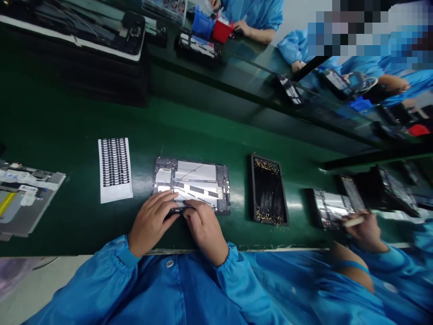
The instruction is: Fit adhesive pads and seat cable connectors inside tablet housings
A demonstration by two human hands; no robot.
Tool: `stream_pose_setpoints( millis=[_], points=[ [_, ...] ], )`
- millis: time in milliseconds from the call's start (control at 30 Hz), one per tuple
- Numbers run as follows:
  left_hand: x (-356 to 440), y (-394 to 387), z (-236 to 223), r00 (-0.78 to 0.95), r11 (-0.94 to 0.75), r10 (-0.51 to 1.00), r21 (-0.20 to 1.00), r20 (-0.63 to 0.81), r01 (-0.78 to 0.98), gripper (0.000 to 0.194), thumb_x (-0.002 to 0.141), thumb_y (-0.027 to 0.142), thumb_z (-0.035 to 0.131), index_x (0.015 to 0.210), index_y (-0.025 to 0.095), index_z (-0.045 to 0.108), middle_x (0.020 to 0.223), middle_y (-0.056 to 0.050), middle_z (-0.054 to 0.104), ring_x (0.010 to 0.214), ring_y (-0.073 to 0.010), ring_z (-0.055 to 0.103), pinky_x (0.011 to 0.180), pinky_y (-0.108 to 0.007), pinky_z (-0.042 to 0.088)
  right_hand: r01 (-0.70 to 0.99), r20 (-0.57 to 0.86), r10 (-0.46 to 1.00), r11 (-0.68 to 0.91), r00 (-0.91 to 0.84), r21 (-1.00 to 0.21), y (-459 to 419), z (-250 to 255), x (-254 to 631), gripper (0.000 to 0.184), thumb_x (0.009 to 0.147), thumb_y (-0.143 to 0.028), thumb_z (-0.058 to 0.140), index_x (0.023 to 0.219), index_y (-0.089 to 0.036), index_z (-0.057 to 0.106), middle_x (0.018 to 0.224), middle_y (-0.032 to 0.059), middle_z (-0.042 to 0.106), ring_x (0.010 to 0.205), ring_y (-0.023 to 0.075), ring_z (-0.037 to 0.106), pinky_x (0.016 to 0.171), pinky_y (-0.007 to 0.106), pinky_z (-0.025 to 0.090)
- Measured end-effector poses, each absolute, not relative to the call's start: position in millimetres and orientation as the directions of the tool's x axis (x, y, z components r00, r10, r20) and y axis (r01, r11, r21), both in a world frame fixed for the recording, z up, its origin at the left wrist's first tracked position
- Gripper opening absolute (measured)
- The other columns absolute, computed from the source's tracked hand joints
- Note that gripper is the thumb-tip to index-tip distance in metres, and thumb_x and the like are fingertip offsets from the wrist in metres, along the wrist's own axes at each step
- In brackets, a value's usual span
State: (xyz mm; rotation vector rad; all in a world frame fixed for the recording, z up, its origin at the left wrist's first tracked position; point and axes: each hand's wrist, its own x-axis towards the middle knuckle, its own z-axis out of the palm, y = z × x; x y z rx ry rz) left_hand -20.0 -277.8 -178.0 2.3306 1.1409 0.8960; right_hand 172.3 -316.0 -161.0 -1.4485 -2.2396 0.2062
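An opened tablet [198, 171] lies flat in front of me, its silver batteries and black circuit parts exposed. A thin black cable [189, 174] curves across its inside. My left hand [152, 221] rests at the tablet's near left edge, fingers bent over it and thumb at the rim. Close beside it, my right hand [204, 225] is closed at the middle of the near edge, fingertips bent down against the tablet. Whatever those right fingertips pinch is too small to make out.
A white sheet of black stickers [115, 169] lies left of the tablet. To the right stands a black tray [270, 189] of thin cables with gold ends. Another opened device [30, 198] is at far left. A co-worker's hand [365, 230] works on a tablet [331, 207] at right.
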Motion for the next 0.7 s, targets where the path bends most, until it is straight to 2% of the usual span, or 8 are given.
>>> stream_pose_setpoints(
  millis=[167,367,567,633,700],
  points=[
    [-20.1,-277.8,-177.2,0.466,-0.588,0.806,0.585,0.365,0.559,0.007,0.097,0.02,0.059,0.103,0.021,0.06,0.134,-0.008,0.067,0.133,-0.0238,0.057,0.112,-0.045,0.047,0.855,0.273,0.9,0.416,-0.34,-0.309,-315.5,-162.1,168.7,0.015,0.103,-0.017,0.047,0.105,-0.018,0.061,0.115,0.0133,0.066,0.1,0.025,0.06,0.085,0.04,0.052],
    [-19.4,-278.2,-176.1,0.473,-0.597,0.8,0.576,0.37,0.559,0.003,0.097,0.02,0.059,0.099,0.02,0.061,0.132,-0.008,0.067,0.131,-0.0238,0.058,0.112,-0.045,0.047,0.864,0.258,0.908,0.402,-0.331,-0.303,-315.8,-162.7,167.1,0.015,0.104,-0.017,0.047,0.105,-0.018,0.061,0.115,0.0129,0.066,0.099,0.0251,0.059,0.085,0.04,0.051],
    [-19.6,-277.0,-174.8,0.489,-0.605,0.793,0.559,0.363,0.567,0.013,0.097,0.019,0.057,0.098,0.023,0.069,0.135,-0.006,0.066,0.129,-0.0244,0.058,0.11,-0.047,0.048,0.877,0.22,0.921,0.376,-0.32,-0.298,-315.5,-159.6,163.9,0.016,0.103,-0.016,0.047,0.107,-0.02,0.062,0.116,0.0127,0.067,0.098,0.0252,0.06,0.086,0.043,0.052],
    [-20.0,-276.4,-174.6,0.501,-0.621,0.782,0.543,0.371,0.565,0.015,0.098,0.018,0.056,0.096,0.023,0.07,0.135,-0.006,0.066,0.129,-0.0247,0.058,0.109,-0.047,0.049,0.865,0.236,0.918,0.383,-0.318,-0.323,-315.5,-159.8,165.9,0.016,0.103,-0.016,0.048,0.107,-0.02,0.063,0.116,0.0126,0.067,0.099,0.025,0.062,0.086,0.043,0.054],
    [-20.5,-276.3,-174.2,0.504,-0.625,0.779,0.532,0.373,0.571,0.015,0.098,0.018,0.057,0.096,0.023,0.071,0.135,-0.007,0.066,0.129,-0.0252,0.058,0.108,-0.047,0.05,0.821,0.274,0.914,0.394,-0.3,-0.413,-316.7,-161.6,170.4,0.015,0.103,-0.016,0.05,0.108,-0.02,0.063,0.117,0.0118,0.067,0.104,0.0237,0.063,0.089,0.041,0.056]
  ],
)
